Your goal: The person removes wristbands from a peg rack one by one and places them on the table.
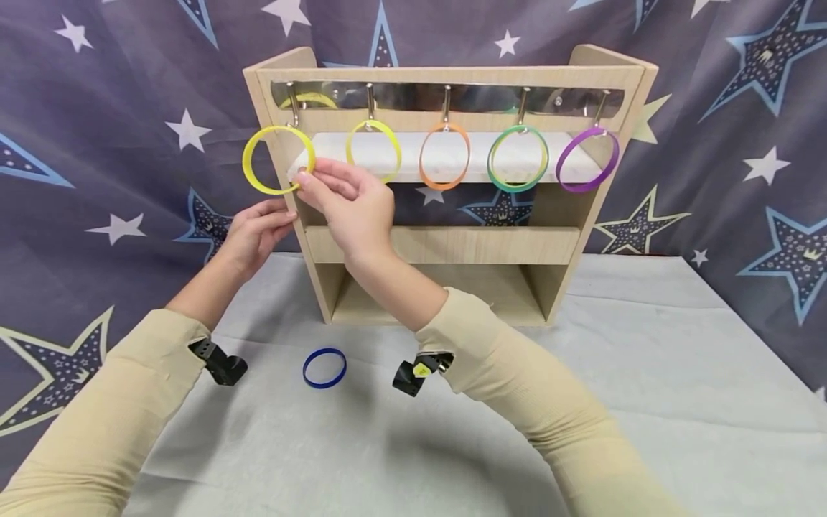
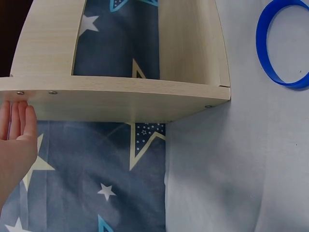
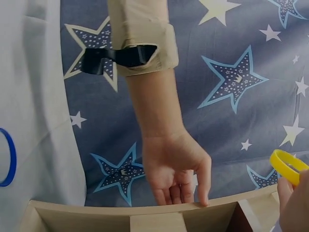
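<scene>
My right hand (image 1: 358, 205) pinches a yellow ring (image 1: 248, 169) at its lower right edge between thumb and fingers. The ring is upright at the leftmost hook (image 1: 293, 108), whose tip overlaps its upper rim in the head view. With fingers extended, my left hand (image 1: 255, 233) touches the outer left side of a wooden shelf unit (image 1: 446, 245); its thumb lies at the front edge. The right wrist view shows this left hand (image 3: 176, 162) against the panel, and the yellow ring (image 3: 285, 166) at the right, partly behind the right hand (image 3: 297, 208).
From the other hooks hang another yellow ring (image 1: 398, 147), an orange ring (image 1: 468, 154), a green ring (image 1: 491, 161) with yellow inside it, and a purple ring (image 1: 584, 188). A blue ring (image 1: 325, 386) lies on the grey-covered table (image 1: 646, 402). A star-patterned curtain (image 1: 711, 143) hangs behind.
</scene>
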Action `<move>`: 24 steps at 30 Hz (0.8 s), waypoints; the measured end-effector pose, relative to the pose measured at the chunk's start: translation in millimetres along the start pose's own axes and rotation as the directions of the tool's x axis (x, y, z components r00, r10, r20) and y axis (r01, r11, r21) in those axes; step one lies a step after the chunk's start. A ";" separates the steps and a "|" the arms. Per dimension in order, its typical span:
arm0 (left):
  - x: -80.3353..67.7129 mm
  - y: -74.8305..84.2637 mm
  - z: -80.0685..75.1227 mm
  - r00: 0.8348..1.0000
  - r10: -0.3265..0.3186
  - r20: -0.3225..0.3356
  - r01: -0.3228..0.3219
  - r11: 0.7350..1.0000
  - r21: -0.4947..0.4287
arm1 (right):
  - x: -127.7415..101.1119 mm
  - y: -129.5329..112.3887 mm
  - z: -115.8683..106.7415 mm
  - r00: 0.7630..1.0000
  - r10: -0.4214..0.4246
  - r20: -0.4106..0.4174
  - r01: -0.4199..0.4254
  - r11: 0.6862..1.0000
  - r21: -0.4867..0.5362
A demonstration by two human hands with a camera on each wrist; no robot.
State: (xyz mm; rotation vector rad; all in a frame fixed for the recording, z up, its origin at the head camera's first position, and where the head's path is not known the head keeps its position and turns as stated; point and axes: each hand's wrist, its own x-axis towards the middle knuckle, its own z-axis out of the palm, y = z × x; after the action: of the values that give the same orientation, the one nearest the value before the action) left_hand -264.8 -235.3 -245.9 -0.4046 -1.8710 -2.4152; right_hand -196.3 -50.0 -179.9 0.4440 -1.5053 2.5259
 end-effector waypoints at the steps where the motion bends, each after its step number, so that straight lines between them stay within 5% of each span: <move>1: 0.3 -0.5 -0.1 1.000 0.003 -0.001 -0.003 1.000 -0.008 | -1.0 0.8 -1.7 1.000 0.003 0.006 -0.003 1.000 -0.007; 9: 1.1 -0.1 0.6 1.000 0.018 -0.003 -0.018 0.997 -0.075 | -3.3 12.6 -17.6 0.999 -0.039 0.030 0.040 0.997 -0.065; 24: 1.3 -1.9 -0.4 1.000 0.007 0.014 -0.006 0.998 -0.058 | -13.3 33.2 -49.9 0.997 0.062 0.036 -0.058 0.994 -0.096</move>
State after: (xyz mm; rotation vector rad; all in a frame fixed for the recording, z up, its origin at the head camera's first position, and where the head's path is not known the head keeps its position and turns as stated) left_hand -266.5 -235.0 -247.5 -0.4314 -1.8054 -2.4744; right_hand -201.9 -21.9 -234.3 0.4431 -1.6684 2.4909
